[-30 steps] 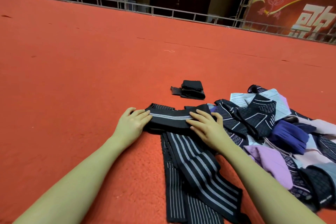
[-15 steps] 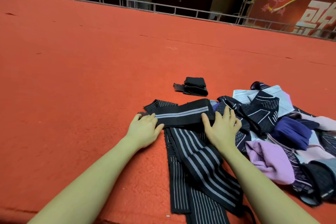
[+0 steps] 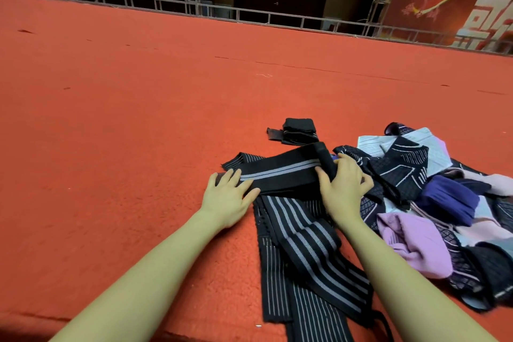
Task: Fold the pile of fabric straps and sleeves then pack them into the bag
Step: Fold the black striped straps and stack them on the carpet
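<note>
Orange-red carpet [image 3: 125, 119], metal truss railing [image 3: 249, 15], red banner [image 3: 449, 5]

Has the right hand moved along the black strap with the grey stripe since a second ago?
Yes. The right hand slid off the strap's middle to its right end, toward the fabric pile, and now grips that end.

2 hands: left hand [image 3: 229, 197], right hand [image 3: 342, 189]. 1 folded black bundle [image 3: 298, 130] far. 1 mixed fabric pile [image 3: 433, 203] right. 1 red banner [image 3: 449, 5] far right.
</note>
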Available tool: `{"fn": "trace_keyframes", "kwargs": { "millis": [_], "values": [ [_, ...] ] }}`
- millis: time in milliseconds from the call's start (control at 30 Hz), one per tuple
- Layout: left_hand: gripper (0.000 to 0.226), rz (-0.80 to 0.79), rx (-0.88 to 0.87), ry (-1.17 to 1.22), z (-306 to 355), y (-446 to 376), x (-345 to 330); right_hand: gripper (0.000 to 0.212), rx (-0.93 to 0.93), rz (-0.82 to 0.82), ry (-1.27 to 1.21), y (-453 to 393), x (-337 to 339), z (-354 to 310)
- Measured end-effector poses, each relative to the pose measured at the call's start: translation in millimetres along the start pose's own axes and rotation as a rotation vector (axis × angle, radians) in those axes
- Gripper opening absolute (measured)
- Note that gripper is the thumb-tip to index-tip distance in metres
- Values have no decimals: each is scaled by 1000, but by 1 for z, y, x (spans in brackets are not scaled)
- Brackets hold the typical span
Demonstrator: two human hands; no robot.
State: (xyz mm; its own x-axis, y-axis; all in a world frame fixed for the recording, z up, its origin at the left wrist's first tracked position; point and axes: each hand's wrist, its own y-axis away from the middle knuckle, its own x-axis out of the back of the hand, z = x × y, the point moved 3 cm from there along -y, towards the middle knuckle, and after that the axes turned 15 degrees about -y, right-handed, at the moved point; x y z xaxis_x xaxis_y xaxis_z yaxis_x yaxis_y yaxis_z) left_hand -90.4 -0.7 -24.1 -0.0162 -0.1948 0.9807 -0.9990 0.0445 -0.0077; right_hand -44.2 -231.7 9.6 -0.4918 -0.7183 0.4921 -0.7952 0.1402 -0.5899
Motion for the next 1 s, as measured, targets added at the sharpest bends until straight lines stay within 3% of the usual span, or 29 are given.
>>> {"fn": "trace_keyframes", "kwargs": {
  "millis": [200, 367, 467, 533, 633, 767, 900, 1000],
  "values": [
    [52, 107, -173, 207, 37, -4, 24, 20, -91, 97, -28, -19, 35, 7],
    [51, -67, -348, 195, 74, -21, 27, 17, -102, 168, 31, -16, 57, 31],
    [52, -132, -381, 214, 84, -28, 30, 19, -21, 165, 76, -16, 60, 31],
    [51, -150, -397, 215, 82, -32, 30, 21, 159, 144, 76, -17, 56, 16],
    [43, -37, -402, 194, 68, -35, 27, 26, 427, -11, 62, -16, 40, -10],
    [32, 240, -91, 360, 34, -25, 26, 42, 519, -392, 144, -8, 6, -20],
    [39, 257, -51, 399, 25, -15, 23, 43, 373, -742, 185, 4, -17, -19],
    [38, 233, -19, 381, 39, -16, 26, 35, 244, -782, 52, 3, -13, -13]
  ]
}}
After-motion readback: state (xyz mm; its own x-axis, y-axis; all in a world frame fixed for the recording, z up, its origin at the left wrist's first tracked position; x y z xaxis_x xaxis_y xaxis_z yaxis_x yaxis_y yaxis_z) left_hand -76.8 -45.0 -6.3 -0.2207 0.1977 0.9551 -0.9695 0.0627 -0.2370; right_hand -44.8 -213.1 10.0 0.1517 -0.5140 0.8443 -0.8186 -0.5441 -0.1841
